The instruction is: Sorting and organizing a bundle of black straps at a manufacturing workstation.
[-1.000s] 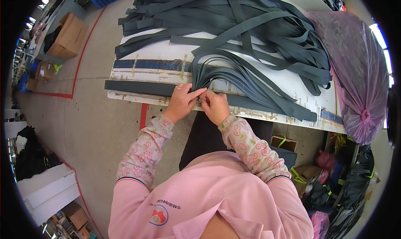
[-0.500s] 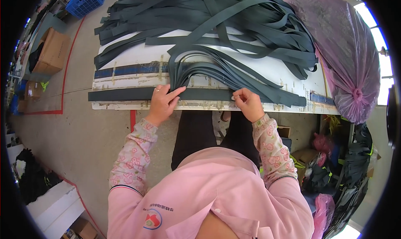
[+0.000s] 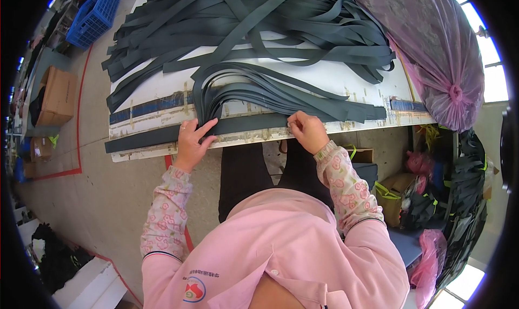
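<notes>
A flat dark-grey strap lies along the table's 6 o'clock edge; the left hand touches it, fingers spread. The right hand, toward 3 o'clock, curls beside it (grip unclear).

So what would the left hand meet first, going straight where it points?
The left hand would likely meet the curved bunch of dark strips first, though it may already touch them.
</notes>
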`<action>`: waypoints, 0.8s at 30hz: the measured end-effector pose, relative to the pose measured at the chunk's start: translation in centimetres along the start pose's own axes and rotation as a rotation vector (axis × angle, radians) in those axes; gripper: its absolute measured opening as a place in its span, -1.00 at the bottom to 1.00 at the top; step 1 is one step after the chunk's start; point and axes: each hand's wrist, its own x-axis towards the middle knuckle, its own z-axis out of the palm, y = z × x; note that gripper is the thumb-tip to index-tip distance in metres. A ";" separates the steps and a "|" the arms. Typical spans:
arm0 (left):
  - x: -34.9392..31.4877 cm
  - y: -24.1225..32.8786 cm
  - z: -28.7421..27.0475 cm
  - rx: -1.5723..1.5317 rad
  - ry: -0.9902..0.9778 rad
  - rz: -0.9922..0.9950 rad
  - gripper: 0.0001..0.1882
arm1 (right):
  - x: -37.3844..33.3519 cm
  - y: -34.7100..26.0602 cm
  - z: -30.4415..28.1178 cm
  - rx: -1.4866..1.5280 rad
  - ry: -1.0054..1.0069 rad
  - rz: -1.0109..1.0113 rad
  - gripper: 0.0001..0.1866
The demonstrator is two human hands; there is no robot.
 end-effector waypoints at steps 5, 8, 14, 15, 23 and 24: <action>0.2 0.3 0.0 0.011 -0.003 0.005 -0.45 | 0.1 0.8 0.6 -0.059 0.024 -0.064 -0.90; 0.1 0.0 0.2 0.008 0.040 0.022 -0.46 | 0.4 0.7 0.2 -0.118 -0.003 -0.101 -0.90; 0.2 -0.1 0.1 0.059 -0.041 -0.030 -0.52 | 0.4 -3.7 -0.4 0.174 -0.054 0.117 -0.86; -0.1 -0.4 0.2 0.049 -0.013 -0.002 -0.55 | 0.4 -4.4 0.9 0.217 -0.116 0.121 -0.86; -0.1 0.1 0.7 0.022 -0.007 -0.015 -0.59 | 3.3 -7.4 7.5 0.258 -0.433 -0.040 -0.42; 0.0 0.1 0.8 0.011 -0.002 0.014 -0.58 | 3.9 -7.8 7.6 0.135 -0.252 -0.167 -0.41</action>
